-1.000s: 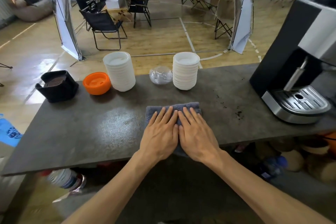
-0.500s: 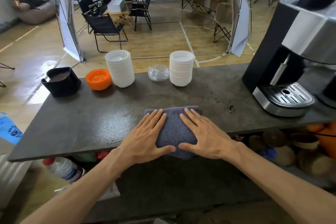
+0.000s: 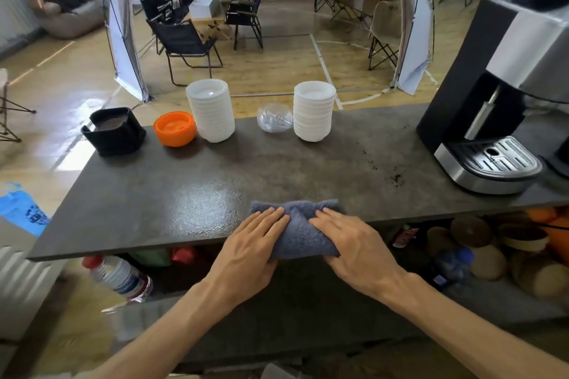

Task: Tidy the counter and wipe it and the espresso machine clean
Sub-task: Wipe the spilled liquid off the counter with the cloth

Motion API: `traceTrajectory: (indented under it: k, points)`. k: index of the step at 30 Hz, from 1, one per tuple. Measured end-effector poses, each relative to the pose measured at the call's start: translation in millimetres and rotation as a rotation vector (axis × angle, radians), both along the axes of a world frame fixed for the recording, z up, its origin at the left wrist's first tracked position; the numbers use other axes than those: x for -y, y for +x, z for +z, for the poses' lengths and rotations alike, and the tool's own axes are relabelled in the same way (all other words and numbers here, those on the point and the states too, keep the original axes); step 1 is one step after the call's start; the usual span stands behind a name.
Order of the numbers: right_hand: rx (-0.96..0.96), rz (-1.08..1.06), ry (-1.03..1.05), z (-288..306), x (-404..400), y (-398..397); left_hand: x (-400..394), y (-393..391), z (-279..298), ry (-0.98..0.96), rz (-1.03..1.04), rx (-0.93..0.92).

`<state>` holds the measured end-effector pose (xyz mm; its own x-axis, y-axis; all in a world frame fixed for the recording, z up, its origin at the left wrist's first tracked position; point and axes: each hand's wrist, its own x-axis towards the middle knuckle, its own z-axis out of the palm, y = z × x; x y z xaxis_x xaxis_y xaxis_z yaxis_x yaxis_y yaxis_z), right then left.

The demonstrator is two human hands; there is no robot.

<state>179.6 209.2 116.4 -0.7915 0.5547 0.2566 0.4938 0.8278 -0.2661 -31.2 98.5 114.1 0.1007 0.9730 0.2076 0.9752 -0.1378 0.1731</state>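
Note:
A grey-blue cloth (image 3: pixel 300 231) lies at the near edge of the dark stone counter (image 3: pixel 184 194), and its front half hangs over that edge. My left hand (image 3: pixel 252 246) holds its left side and my right hand (image 3: pixel 357 249) its right side, fingers straight on top, thumbs hidden beneath. The cloth is bunched into a ridge between the hands. Dark coffee specks (image 3: pixel 395 177) dot the counter to the right. Behind them the espresso machine (image 3: pixel 492 101) stands with its metal drip tray (image 3: pixel 492 160) facing me.
Along the far edge stand a black container of grounds (image 3: pixel 114 131), an orange bowl (image 3: pixel 175 128), two stacks of white bowls (image 3: pixel 212 111) (image 3: pixel 314 114) and a clear dome lid (image 3: pixel 275 117). A water bottle (image 3: pixel 117 275) and other items sit on the shelf below.
Both hands have dragged the cloth toward me, from the counter's middle to its near edge. They moved apart to the cloth's sides, and the cloth now hangs over the edge.

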Motion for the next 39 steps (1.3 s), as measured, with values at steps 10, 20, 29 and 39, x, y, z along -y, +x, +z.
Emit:
traceTrajectory:
  k: [10,20,29,39]
  points:
    - [-0.164,0.007,-0.564,82,-15,-84,20,-105,102,-0.282,0.212,0.426]
    - [0.249,0.204,-0.032,7,30,-191,76,-136,-11,-0.105,0.364,-0.104]
    - [0.306,0.14,-0.1,16,-13,-282,11,-223,6,-0.221,0.445,0.043]
    - [0.193,0.179,-0.169,16,37,-196,75,-141,2,-0.121,0.361,0.083]
